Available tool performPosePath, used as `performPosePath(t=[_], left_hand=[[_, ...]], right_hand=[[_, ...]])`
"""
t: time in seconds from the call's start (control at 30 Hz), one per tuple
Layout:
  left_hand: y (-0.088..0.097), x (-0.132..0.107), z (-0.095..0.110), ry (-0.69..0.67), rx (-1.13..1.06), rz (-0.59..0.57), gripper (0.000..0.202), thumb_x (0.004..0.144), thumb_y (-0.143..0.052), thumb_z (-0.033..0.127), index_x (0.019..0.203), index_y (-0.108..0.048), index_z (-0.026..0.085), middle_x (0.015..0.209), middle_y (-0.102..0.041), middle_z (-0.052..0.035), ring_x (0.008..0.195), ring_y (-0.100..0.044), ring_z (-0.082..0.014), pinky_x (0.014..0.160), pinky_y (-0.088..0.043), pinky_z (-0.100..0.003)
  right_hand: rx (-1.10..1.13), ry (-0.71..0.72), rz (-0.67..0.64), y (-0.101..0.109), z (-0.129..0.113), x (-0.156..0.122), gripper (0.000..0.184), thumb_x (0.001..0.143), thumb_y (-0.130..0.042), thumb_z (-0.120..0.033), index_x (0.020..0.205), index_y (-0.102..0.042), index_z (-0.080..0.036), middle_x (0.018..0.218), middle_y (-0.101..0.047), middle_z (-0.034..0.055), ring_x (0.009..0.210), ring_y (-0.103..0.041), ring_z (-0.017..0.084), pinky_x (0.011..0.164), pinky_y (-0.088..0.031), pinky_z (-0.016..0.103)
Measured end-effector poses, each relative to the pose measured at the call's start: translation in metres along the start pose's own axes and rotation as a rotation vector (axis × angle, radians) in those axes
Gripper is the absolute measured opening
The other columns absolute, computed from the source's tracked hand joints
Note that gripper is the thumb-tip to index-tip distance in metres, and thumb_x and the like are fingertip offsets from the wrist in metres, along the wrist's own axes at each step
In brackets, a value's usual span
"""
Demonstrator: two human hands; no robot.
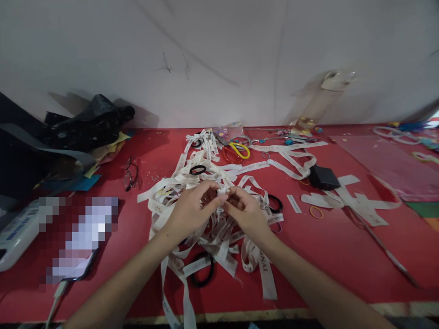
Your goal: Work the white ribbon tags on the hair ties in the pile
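My left hand (pixel 196 204) and my right hand (pixel 248 214) meet over the middle of a heap of white printed ribbon (pixel 228 264). Between the fingertips of both, a small gathered piece of white ribbon (pixel 223 188) is pinched; its exact folds are too small to make out. Loose strips spread out under and around my wrists, some reaching the table's front edge. Black hair ties lie among them: one hair tie (pixel 211 270) in front, another (pixel 281 204) beside my right hand. Yellow-and-red-handled scissors (pixel 247 152) rest just behind the heap.
The red table (pixel 318 269) meets a pale wall. At left are a phone (pixel 85 242) with a cable, eyeglasses (pixel 130 174) and a black bag (pixel 92 123). To the right lie a black block (pixel 324 177) on ribbon strips, a thin rod (pixel 386 251) and a clear bottle (pixel 318 103).
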State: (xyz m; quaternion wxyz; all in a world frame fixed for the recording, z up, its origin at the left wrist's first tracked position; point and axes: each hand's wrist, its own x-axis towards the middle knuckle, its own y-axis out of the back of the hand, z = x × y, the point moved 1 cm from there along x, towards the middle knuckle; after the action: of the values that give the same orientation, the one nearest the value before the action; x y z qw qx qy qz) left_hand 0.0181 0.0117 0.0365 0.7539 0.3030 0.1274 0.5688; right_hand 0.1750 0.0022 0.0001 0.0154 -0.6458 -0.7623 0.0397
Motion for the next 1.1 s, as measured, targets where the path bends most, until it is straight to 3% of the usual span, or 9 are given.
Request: performPosePath(t=[0.1,0.2,0.4,0.67,0.8,0.93,1.1], left_hand=[[-0.004,-0.005,-0.006,0.019,-0.131,0.071,0.018,0.093,-0.052,0.037,0.093,-0.059,0.02,0.086,-0.065,0.0008,0.082,-0.06,-0.0136,0.075,-0.044,-0.023],[-0.004,-0.006,-0.012,0.02,-0.234,0.045,0.02,0.093,-0.052,0.037,0.086,-0.058,0.019,0.082,-0.06,0.0023,0.079,-0.056,-0.0119,0.075,-0.042,-0.022],[-0.012,-0.009,-0.018,0.115,-0.367,0.016,0.022,0.095,-0.047,0.04,0.088,-0.055,0.021,0.08,-0.055,0.0032,0.077,-0.053,-0.012,0.072,-0.042,-0.022],[-0.015,-0.014,-0.014,0.079,-0.182,0.015,0.021,0.098,-0.041,0.04,0.094,-0.052,0.022,0.085,-0.058,0.0017,0.079,-0.054,-0.0138,0.078,-0.041,-0.025],[-0.014,-0.014,-0.014,0.065,-0.215,0.054,0.021,0.098,-0.042,0.04,0.092,-0.05,0.022,0.083,-0.057,0.0025,0.078,-0.054,-0.0127,0.077,-0.041,-0.024],[-0.014,-0.015,-0.015,0.069,-0.219,0.066,0.021,0.098,-0.041,0.04,0.093,-0.05,0.022,0.083,-0.056,0.0023,0.078,-0.054,-0.0128,0.076,-0.041,-0.024],[-0.013,-0.017,-0.015,-0.047,-0.047,0.058,0.017,0.098,-0.041,0.035,0.095,-0.051,0.021,0.09,-0.061,-0.0019,0.086,-0.056,-0.0162,0.08,-0.04,-0.028]], right_hand=[[0.04,0.008,-0.033,-0.001,-0.001,-0.002,0.029,0.078,-0.071,-0.043,0.085,-0.053,-0.022,0.078,-0.054,-0.0031,0.065,-0.053,0.01,0.059,-0.047,0.022],[0.098,-0.027,-0.028,-0.003,0.0,-0.003,0.03,0.081,-0.068,-0.044,0.094,-0.05,-0.024,0.075,-0.056,-0.0045,0.06,-0.055,0.01,0.057,-0.048,0.023],[0.057,-0.044,-0.062,-0.004,0.0,-0.004,0.027,0.085,-0.063,-0.047,0.088,-0.053,-0.022,0.065,-0.06,-0.003,0.056,-0.057,0.012,0.056,-0.049,0.024],[-0.143,0.043,-0.013,-0.001,-0.002,-0.007,0.023,0.089,-0.058,-0.045,0.088,-0.055,-0.023,0.068,-0.057,-0.0023,0.062,-0.057,0.013,0.06,-0.048,0.025],[-0.217,0.102,0.01,0.001,-0.004,-0.007,0.023,0.093,-0.053,-0.043,0.086,-0.06,-0.022,0.069,-0.058,-0.0012,0.061,-0.056,0.013,0.061,-0.047,0.025],[-0.168,0.097,0.028,0.0,-0.005,-0.007,0.024,0.092,-0.055,-0.045,0.086,-0.06,-0.021,0.069,-0.056,-0.0014,0.059,-0.054,0.012,0.059,-0.045,0.024],[-0.1,0.041,0.039,-0.001,-0.004,-0.006,0.028,0.085,-0.062,-0.05,0.087,-0.06,-0.022,0.069,-0.054,-0.0023,0.058,-0.049,0.011,0.054,-0.041,0.023]])
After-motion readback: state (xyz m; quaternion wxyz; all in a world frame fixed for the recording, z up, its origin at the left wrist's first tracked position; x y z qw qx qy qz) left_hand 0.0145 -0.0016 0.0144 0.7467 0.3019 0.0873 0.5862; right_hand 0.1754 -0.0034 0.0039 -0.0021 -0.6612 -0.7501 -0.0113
